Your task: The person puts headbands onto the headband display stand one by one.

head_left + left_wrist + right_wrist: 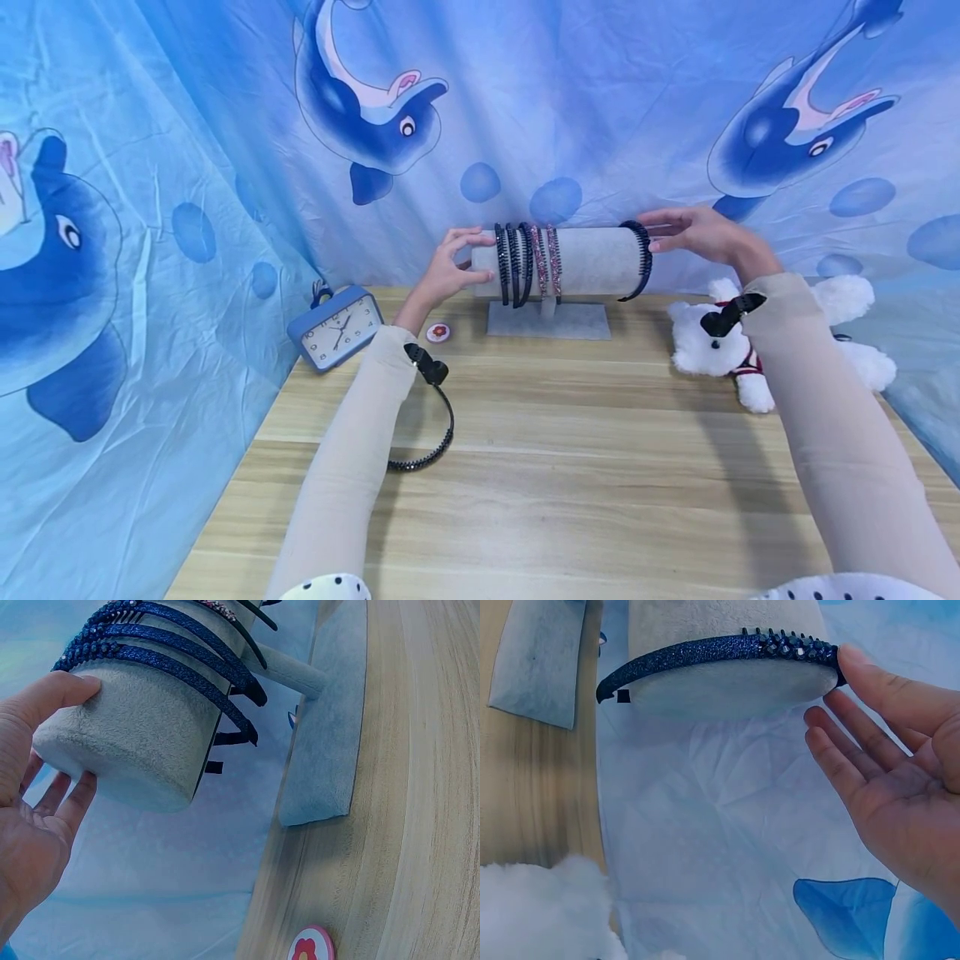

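Note:
A grey plush headband display stand [591, 260] has a horizontal roll on a short post and flat base. My left hand [450, 265] grips the roll's left end, thumb on its front [45, 817]. Beside that hand, several dark sparkly headbands [169, 664] circle the roll, followed by two pink-jewelled headbands [546, 262]. At the right end, a dark blue glittery headband [697, 652] with faceted beads sits around the roll's edge. My right hand [701, 235] pinches this headband by its beaded top, the thumb against it and the other fingers loosely extended [907, 750].
A blue alarm clock [341, 329] and a round flower badge [438, 332] are at the left. Partly under my left forearm lies another black headband [427, 460]. A white plush toy [708, 337] lies by my right forearm. A dolphin-print curtain [510, 100] hangs behind the wooden table [570, 467].

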### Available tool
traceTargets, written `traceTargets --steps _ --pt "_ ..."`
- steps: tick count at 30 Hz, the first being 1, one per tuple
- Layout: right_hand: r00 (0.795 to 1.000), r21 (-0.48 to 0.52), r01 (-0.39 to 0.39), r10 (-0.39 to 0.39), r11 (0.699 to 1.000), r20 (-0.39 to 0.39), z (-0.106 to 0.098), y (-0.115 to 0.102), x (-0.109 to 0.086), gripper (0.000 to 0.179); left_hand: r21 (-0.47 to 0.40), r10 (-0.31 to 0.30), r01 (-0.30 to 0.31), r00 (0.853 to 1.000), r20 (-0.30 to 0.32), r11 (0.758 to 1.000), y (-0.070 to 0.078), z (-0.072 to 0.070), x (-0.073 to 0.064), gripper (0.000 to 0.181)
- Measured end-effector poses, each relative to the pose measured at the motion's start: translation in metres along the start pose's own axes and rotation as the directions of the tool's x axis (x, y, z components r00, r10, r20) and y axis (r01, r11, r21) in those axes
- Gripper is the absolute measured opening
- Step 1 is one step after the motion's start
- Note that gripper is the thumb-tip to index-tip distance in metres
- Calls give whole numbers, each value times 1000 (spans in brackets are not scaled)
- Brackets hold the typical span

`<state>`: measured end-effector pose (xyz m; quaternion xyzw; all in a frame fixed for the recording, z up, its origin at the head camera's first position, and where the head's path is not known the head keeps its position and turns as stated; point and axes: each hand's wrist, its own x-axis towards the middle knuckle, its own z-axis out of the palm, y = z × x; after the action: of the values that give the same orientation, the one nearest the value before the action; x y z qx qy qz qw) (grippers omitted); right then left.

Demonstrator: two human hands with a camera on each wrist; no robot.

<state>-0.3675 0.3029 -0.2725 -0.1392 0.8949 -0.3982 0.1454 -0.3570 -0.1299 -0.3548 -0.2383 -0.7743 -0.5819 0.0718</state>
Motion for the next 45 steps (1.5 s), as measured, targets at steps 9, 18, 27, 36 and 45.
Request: traceTargets --steps 9,18,27,36,45 --pt "1000 -47 -10 10 999 -6 0 -3 2 73 -20 5 -5 1000 4 1000 0 1 1 55" --pt "999 -15 8 -9 1000 -43 11 -7 2 73 -9 10 -10 1000 -3 1000 -3 0 2 54" --pt "998 -77 37 -40 996 -38 17 -17 3 71 -10 6 -6 1000 -8 1000 -4 0 2 55" --pt "997 -155 34 -43 987 -56 20 -25 7 70 -8 4 -4 1000 -8 1000 -3 0 3 53" --pt "994 -197 66 -81 978 -72 26 -30 9 68 -14 2 -2 1000 -11 1000 -3 0 2 54"
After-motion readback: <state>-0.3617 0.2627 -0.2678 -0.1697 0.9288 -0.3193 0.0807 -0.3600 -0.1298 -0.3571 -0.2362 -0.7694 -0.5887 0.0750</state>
